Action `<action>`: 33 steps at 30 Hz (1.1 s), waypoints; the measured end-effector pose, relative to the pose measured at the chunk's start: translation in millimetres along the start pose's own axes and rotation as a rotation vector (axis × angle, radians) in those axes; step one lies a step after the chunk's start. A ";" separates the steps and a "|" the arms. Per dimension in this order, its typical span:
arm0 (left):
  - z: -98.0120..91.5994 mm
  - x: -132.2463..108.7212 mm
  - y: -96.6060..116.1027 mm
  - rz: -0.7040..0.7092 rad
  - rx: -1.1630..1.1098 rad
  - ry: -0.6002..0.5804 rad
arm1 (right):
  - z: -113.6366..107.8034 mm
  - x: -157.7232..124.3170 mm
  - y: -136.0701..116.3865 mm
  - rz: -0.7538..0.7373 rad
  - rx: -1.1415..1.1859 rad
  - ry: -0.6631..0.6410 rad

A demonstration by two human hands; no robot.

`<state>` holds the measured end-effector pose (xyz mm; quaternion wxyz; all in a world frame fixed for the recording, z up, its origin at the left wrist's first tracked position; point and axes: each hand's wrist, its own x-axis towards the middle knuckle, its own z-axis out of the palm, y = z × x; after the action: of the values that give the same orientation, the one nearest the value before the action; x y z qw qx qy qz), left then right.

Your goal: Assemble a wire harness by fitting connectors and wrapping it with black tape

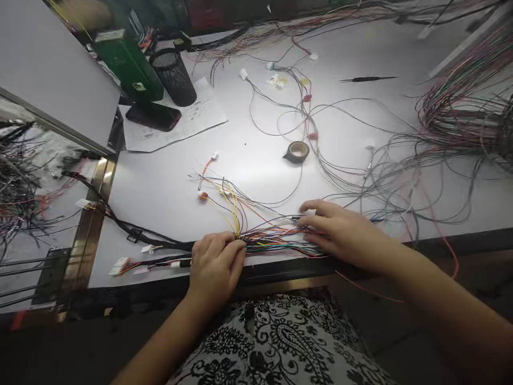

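Tape roll behind wire bundle

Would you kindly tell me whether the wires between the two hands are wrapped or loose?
Loose: between the left hand and right hand, the coloured wires show as separate strands, uncovered.

Glare whitens the tabletop left of the tape roll; well below it, the floor lies dim. Far right of it, wires blur, perhaps from motion.
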<state>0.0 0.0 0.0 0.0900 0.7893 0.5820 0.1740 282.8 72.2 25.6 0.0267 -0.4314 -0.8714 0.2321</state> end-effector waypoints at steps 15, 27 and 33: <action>-5.5 0.0 1.6 0.003 0.016 0.035 | -8.4 7.7 -3.5 0.002 0.181 -0.074; -8.4 -1.4 3.9 -0.024 -0.069 0.043 | -26.0 10.9 9.3 0.073 0.730 -0.485; -8.5 -0.7 4.6 -0.039 -0.062 0.024 | -21.9 13.6 17.9 0.108 0.776 -0.517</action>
<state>0.7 -2.6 9.3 0.1108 0.7725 0.5927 0.1993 292.9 100.2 35.3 -0.0438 -0.3622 -0.6746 0.6417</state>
